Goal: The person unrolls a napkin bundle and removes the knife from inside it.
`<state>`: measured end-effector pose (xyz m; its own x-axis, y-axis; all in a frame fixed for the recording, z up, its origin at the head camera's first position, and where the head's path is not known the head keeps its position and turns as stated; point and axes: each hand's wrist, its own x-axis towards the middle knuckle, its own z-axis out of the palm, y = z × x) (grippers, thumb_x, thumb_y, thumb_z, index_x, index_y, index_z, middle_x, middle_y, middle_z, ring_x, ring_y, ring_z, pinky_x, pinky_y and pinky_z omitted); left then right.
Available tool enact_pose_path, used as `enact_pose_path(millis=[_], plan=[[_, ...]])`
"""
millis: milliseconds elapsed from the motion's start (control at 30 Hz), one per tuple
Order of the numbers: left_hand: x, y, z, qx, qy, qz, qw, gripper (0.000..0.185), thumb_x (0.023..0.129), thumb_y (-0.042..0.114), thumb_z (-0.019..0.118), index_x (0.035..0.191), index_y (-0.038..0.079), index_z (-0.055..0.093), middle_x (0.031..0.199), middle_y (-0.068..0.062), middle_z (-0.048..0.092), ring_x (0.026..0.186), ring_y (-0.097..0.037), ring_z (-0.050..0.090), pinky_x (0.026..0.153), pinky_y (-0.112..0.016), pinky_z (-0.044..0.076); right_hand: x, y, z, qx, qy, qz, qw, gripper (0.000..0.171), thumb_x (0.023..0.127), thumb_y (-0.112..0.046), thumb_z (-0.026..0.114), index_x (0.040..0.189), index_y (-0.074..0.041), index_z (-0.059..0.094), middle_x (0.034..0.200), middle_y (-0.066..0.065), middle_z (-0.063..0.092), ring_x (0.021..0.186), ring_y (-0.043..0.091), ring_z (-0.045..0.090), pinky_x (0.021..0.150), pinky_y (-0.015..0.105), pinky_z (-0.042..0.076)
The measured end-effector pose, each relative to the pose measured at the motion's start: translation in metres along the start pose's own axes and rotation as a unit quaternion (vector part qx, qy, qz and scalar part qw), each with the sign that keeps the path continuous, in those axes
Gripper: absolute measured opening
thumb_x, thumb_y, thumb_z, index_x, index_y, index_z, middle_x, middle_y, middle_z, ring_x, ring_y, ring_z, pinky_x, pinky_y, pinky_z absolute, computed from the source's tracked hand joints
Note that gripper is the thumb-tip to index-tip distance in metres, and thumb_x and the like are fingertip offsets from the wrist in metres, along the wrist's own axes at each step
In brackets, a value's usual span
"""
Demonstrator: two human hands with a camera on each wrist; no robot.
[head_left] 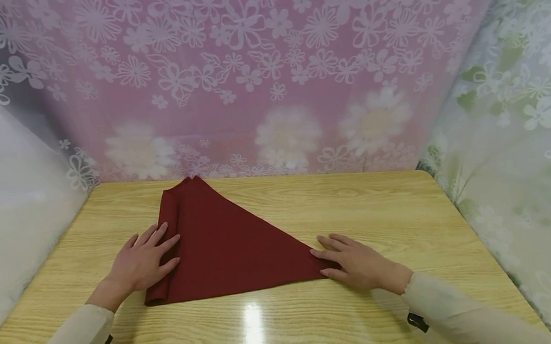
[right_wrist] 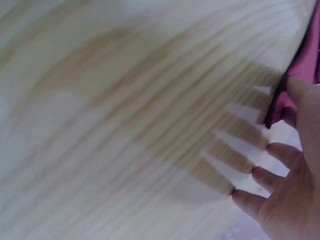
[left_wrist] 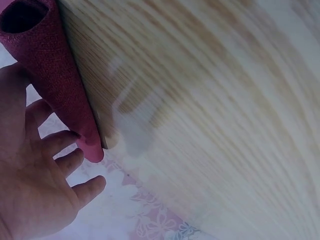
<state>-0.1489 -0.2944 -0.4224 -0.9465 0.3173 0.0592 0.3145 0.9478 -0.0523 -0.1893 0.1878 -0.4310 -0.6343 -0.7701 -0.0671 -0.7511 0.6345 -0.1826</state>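
Observation:
A dark red cloth napkin (head_left: 223,245) lies folded into a triangle on the wooden table (head_left: 354,204), its apex pointing to the far edge. My left hand (head_left: 144,258) lies flat with straight fingers on the napkin's left folded edge. The left wrist view shows that edge as a rolled red fold (left_wrist: 55,75) next to my left hand (left_wrist: 40,185). My right hand (head_left: 351,262) rests flat with spread fingers on the napkin's right corner. In the right wrist view my right hand (right_wrist: 280,185) touches a bit of red cloth (right_wrist: 305,60).
Flowered plastic curtains close the table in: pink at the back (head_left: 269,76), white at the left (head_left: 9,212), green-tinted at the right (head_left: 518,139). Light glares off the tabletop near the front edge (head_left: 254,328).

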Motion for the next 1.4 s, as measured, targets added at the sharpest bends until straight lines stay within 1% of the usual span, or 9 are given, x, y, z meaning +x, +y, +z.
enact_pose_path(millis=[167, 400, 600, 833, 1067, 1133, 1200, 1333, 1400], plan=[[0.001, -0.002, -0.001, -0.006, -0.004, -0.001, 1.0, 0.052, 0.092, 0.039, 0.059, 0.137, 0.013, 0.055, 0.146, -0.023, 0.037, 0.134, -0.04, 0.031, 0.1, -0.062, 0.031, 0.0, 0.005, -0.001, -0.009, -0.02, -0.008, 1.0, 0.054, 0.1, -0.046, 0.043, 0.147, -0.019, 0.042, 0.154, 0.01, 0.027, 0.14, 0.034, 0.025, 0.109, 0.047, 0.028], [0.0, -0.003, -0.001, 0.004, -0.009, -0.002, 1.0, 0.047, 0.093, 0.033, 0.058, 0.136, 0.014, 0.057, 0.145, -0.023, 0.038, 0.134, -0.04, 0.031, 0.101, -0.062, 0.029, 0.002, 0.004, -0.001, -0.015, -0.012, -0.026, 0.999, 0.053, 0.1, -0.045, 0.044, 0.145, -0.016, 0.044, 0.152, 0.014, 0.031, 0.138, 0.036, 0.027, 0.108, 0.048, 0.029], [0.0, 0.0, 0.001, 0.02, -0.011, -0.011, 0.9997, 0.046, 0.093, 0.031, 0.055, 0.135, 0.014, 0.058, 0.145, -0.024, 0.038, 0.134, -0.04, 0.031, 0.102, -0.063, 0.027, 0.001, 0.004, 0.0, -0.005, -0.014, -0.022, 1.0, 0.053, 0.101, -0.043, 0.044, 0.145, -0.016, 0.044, 0.152, 0.014, 0.03, 0.139, 0.037, 0.025, 0.109, 0.049, 0.027], [-0.002, 0.004, 0.001, 0.035, 0.006, -0.022, 0.9991, 0.042, 0.093, 0.027, 0.053, 0.131, 0.012, 0.061, 0.143, -0.027, 0.039, 0.132, -0.04, 0.034, 0.1, -0.065, 0.027, 0.0, 0.004, 0.002, -0.004, -0.009, -0.02, 1.0, 0.052, 0.101, -0.042, 0.045, 0.146, -0.015, 0.044, 0.152, 0.015, 0.029, 0.138, 0.038, 0.025, 0.109, 0.05, 0.026], [-0.009, 0.0, 0.002, 0.039, 0.021, -0.032, 0.9985, 0.037, 0.092, 0.023, 0.052, 0.125, 0.011, 0.066, 0.14, -0.027, 0.042, 0.129, -0.039, 0.037, 0.097, -0.065, 0.028, 0.0, 0.004, 0.003, 0.0, -0.011, -0.019, 1.0, 0.052, 0.101, -0.041, 0.044, 0.146, -0.016, 0.042, 0.153, 0.014, 0.028, 0.139, 0.038, 0.024, 0.109, 0.051, 0.025], [-0.012, -0.002, 0.002, 0.036, 0.028, -0.034, 0.9984, 0.038, 0.092, 0.026, 0.053, 0.124, 0.012, 0.066, 0.14, -0.027, 0.042, 0.128, -0.039, 0.038, 0.097, -0.066, 0.029, 0.0, 0.004, 0.003, 0.002, -0.012, -0.018, 1.0, 0.052, 0.101, -0.042, 0.044, 0.146, -0.016, 0.042, 0.153, 0.014, 0.028, 0.139, 0.038, 0.023, 0.109, 0.051, 0.025], [-0.014, -0.004, 0.002, 0.034, 0.034, -0.036, 0.9982, 0.04, 0.091, 0.032, 0.056, 0.125, 0.013, 0.066, 0.14, -0.026, 0.042, 0.128, -0.039, 0.038, 0.096, -0.066, 0.028, -0.001, 0.004, 0.003, 0.004, -0.012, -0.016, 1.0, 0.052, 0.101, -0.042, 0.043, 0.146, -0.016, 0.042, 0.153, 0.014, 0.027, 0.139, 0.038, 0.023, 0.109, 0.052, 0.025], [-0.019, -0.013, 0.004, 0.038, 0.039, -0.03, 0.9981, 0.053, 0.086, 0.047, 0.062, 0.128, 0.014, 0.063, 0.14, -0.024, 0.042, 0.128, -0.039, 0.038, 0.096, -0.066, 0.028, -0.001, 0.004, 0.003, 0.008, -0.009, -0.016, 1.0, 0.052, 0.101, -0.041, 0.043, 0.146, -0.015, 0.042, 0.153, 0.014, 0.027, 0.139, 0.039, 0.023, 0.109, 0.053, 0.025], [-0.022, -0.02, 0.005, 0.041, 0.042, -0.022, 0.998, 0.058, 0.085, 0.05, 0.063, 0.13, 0.014, 0.061, 0.141, -0.024, 0.041, 0.129, -0.04, 0.037, 0.097, -0.066, 0.027, -0.002, 0.005, 0.004, 0.008, -0.006, -0.017, 1.0, 0.052, 0.101, -0.04, 0.043, 0.146, -0.015, 0.042, 0.153, 0.015, 0.027, 0.139, 0.039, 0.023, 0.109, 0.053, 0.025]])
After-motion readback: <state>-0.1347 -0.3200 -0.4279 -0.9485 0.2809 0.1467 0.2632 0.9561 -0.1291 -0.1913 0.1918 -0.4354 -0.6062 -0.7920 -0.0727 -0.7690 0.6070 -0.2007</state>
